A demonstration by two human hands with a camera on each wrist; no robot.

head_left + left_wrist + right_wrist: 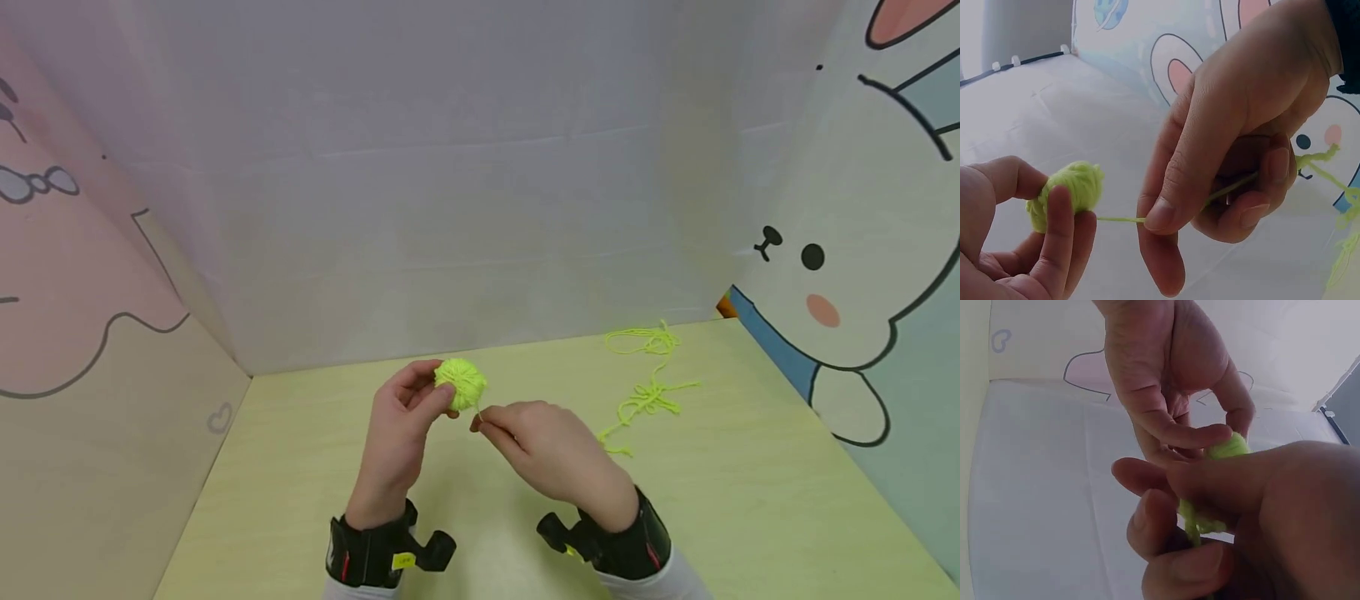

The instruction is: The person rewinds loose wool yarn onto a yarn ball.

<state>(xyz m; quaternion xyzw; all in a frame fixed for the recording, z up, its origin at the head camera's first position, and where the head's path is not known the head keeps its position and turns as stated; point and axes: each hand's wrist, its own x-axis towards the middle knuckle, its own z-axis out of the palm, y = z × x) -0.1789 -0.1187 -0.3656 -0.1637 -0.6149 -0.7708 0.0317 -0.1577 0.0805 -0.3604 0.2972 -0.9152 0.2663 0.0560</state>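
Note:
A small ball of neon yellow-green yarn [461, 383] is held up by my left hand [405, 425], between thumb and fingers. From the ball a short taut strand [1119, 219] runs across to my right hand [551, 450], which pinches it between thumb and index finger. In the left wrist view the strand passes on through the right hand's curled fingers [1260, 200] and comes out on the far side. The right wrist view shows the yarn ball [1230, 447] partly hidden behind the right thumb, with the left hand [1166, 375] beyond it.
Loose yarn [648, 398] trails in tangled loops over the right part of the pale wooden table [300, 467]. A white sheet [450, 208] rises behind the table, with cartoon-printed panels [847, 275] at the sides. Both wrists wear black camera straps [371, 550].

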